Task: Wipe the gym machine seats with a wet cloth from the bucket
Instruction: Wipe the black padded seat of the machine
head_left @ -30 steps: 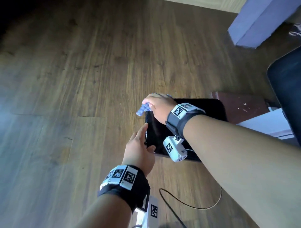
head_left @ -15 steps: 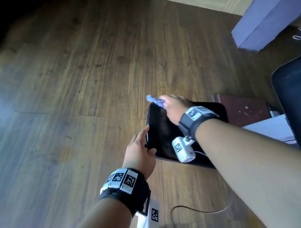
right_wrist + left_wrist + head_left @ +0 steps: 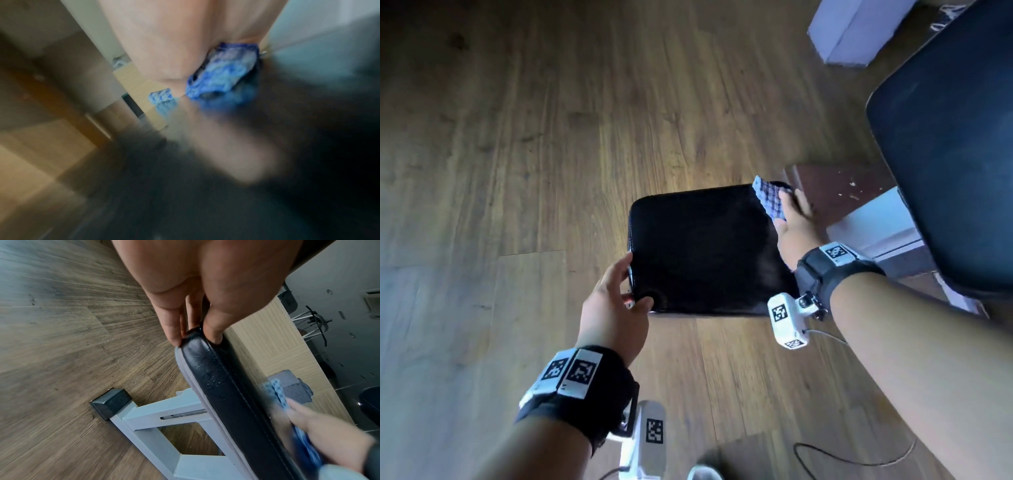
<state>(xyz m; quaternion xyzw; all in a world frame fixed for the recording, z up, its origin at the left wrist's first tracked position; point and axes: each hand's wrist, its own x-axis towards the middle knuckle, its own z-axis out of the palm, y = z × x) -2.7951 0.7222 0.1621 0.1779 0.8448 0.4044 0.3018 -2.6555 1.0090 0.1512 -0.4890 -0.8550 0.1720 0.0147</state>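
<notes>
Left hand sits at the near-left corner of the black seat pad: thumb on top, fingers down the side edge, pinching the corner. Prob. there to steady the pad vs. the push of the wiping, so it doesn't rock on its frame. In the left wrist view the grey frame w/ a black end cap rests on the wood floor under the pad; the pad's side shows scuffs or specks near the seam.

Moving right: the pad top looks dark and glossy, maybe damp, can't confirm. Right hand is at the far-right corner, pressing the blue checked cloth down on the pad; cloth is bunched under the palm and fingers w/ a bit sticking out ahead. Right wrist view is badly blurred, so the exact finger curl isn't clear; it reads as fingers closed over the wad. Held bunched prob. for firmer pressure at the edge.

Further right: a second, larger dark pad, not touched.

Count: 2 hands, 1 cloth, 2 pads, 1 frame seen. No bucket in view.
</notes>
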